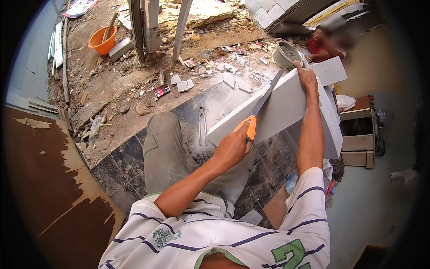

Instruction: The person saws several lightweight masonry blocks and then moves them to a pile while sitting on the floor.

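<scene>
My left hand (233, 147) is closed round the orange handle of a hand saw (265, 99). The saw's blade slants away to the upper right, lying against a long white lightweight concrete block (280, 104). With my right hand (308, 80) I grip the far upper edge of that block, close to the blade's tip. The block is tilted in front of my knees and rests near other white blocks (330, 117). Pale dust covers the dark tiles beside it, where a pair of long-handled pincers (203, 123) lies.
Broken white pieces (182, 84) and rubble lie ahead. A grey mortar bucket (278, 57) stands by a crouching person in red (320, 48) at the upper right. Far left are an orange bucket (101, 45) and wooden posts (151, 27). A wooden shelf unit (358, 142) stands right.
</scene>
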Demonstrator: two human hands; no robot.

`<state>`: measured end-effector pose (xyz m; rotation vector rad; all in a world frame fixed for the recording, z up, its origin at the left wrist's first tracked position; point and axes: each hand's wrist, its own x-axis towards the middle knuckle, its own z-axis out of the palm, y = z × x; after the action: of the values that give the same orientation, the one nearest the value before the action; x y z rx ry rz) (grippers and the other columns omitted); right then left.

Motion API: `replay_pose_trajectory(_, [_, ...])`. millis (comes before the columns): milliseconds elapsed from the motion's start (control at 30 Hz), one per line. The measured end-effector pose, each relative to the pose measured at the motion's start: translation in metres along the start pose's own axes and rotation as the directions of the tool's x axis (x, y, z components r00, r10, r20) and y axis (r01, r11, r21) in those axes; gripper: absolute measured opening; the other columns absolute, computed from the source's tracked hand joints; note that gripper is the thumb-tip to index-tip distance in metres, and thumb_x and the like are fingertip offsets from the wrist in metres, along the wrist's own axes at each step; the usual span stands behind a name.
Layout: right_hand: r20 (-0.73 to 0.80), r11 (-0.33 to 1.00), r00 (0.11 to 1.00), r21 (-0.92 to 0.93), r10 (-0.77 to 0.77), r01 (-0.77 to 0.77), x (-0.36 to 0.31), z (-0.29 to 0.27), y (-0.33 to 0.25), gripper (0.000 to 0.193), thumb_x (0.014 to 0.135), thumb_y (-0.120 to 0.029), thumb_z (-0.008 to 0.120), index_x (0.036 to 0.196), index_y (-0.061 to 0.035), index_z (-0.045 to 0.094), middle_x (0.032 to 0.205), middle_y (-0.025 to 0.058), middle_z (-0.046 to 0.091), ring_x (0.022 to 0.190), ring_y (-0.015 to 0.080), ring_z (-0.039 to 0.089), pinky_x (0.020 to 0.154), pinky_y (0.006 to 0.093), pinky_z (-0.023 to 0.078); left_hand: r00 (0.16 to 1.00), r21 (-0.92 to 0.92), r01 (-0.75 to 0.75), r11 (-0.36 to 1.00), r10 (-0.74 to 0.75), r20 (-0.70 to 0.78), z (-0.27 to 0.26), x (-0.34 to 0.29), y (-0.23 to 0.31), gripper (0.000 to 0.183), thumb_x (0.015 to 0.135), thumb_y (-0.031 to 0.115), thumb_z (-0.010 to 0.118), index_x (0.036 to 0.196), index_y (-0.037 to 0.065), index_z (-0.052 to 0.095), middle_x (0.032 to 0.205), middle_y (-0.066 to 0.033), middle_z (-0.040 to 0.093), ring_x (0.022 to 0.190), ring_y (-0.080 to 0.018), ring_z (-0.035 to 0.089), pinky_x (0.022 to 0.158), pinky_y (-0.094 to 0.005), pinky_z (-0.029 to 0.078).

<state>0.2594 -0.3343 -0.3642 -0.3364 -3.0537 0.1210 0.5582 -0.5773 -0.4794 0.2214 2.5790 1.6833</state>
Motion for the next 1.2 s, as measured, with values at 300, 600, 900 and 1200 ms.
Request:
replay_pose_trajectory(300, [0.104,0.989,0.993,0.133,0.051,-0.064,0.01,-0.003,0.001,0.093,0.078,-0.08,0.049,0.114,0.0035,0.069,0.119,0.0267,0.066,0.116,0.039,0.062,0.099,0.0497,0.046,0.994,-0.098,-0.035,0.995,0.024,-0.103,-0.026,-0.07,0.001,0.035,0.095,0.014,0.061,0.127,0.001,0.054,0.077,-0.0267,0.063,0.069,-0.0439,0.065,0.058,-0.0479,0.049])
replay_pose_trajectory(600, [-0.027,0.989,0.997,0.133,0.069,-0.065,0.009,0.011,0.041,0.094,0.078,-0.081,0.05,0.108,0.0059,0.071,0.112,0.0274,0.068,0.11,0.0404,0.065,0.094,0.0494,0.049,0.998,-0.045,-0.048,0.998,0.047,-0.035,-0.008,-0.058,0.002,0.039,0.094,0.012,0.062,0.127,-0.004,0.05,0.072,-0.0271,0.062,0.07,-0.0448,0.066,0.06,-0.0486,0.051])
replay_pose_trajectory(900, [0.042,0.986,0.998,0.158,0.051,-0.057,0.022,0.015,0.026,0.094,0.075,-0.08,0.055,0.122,0.001,0.066,0.127,0.023,0.063,0.121,0.0401,0.059,0.101,0.0521,0.045,0.999,0.054,0.013,0.998,-0.015,0.029,0.005,0.019,0.011,0.04,0.094,0.013,0.061,0.128,-0.005,0.048,0.074,-0.0274,0.063,0.07,-0.0458,0.065,0.06,-0.0479,0.051])
replay_pose_trajectory(1200, [0.124,0.989,0.992,0.142,0.018,-0.036,0.02,0.008,0.009,0.098,0.075,-0.082,0.052,0.119,0.0039,0.067,0.123,0.0261,0.064,0.118,0.04,0.06,0.1,0.0495,0.046,0.997,0.038,0.079,0.996,-0.078,-0.026,-0.004,-0.031,0.0,0.037,0.095,0.016,0.062,0.124,-0.004,0.051,0.069,-0.0268,0.062,0.067,-0.0484,0.062,0.058,-0.0526,0.047])
